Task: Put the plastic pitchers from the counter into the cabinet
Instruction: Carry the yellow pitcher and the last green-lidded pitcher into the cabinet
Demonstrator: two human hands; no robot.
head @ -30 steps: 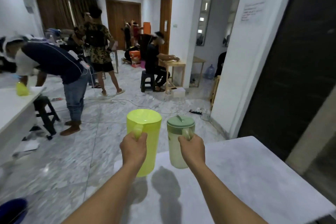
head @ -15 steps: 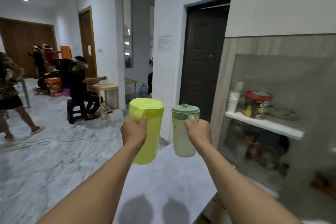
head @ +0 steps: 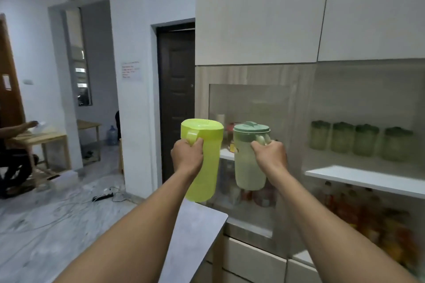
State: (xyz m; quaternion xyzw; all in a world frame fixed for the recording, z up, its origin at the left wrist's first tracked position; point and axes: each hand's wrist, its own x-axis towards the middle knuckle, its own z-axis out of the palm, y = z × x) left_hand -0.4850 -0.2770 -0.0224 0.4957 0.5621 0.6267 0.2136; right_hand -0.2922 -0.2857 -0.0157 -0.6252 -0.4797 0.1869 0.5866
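Pitchers upright; handles toward wearer

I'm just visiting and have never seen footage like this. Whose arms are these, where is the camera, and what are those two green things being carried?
No machine here: these are a person's two bare arms, filmed by a wide-angle camera worn on their head, looking forward and down. The left hand grips the handle of a bright yellow-green pitcher. The right hand grips a pale green pitcher with a darker green lid. Both are held in the air, above the corner of a grey counter. Ahead is a cabinet with white shelves; one shelf carries a row of green jars. Through its glass front, the things on the lower shelves look too blurred to name.
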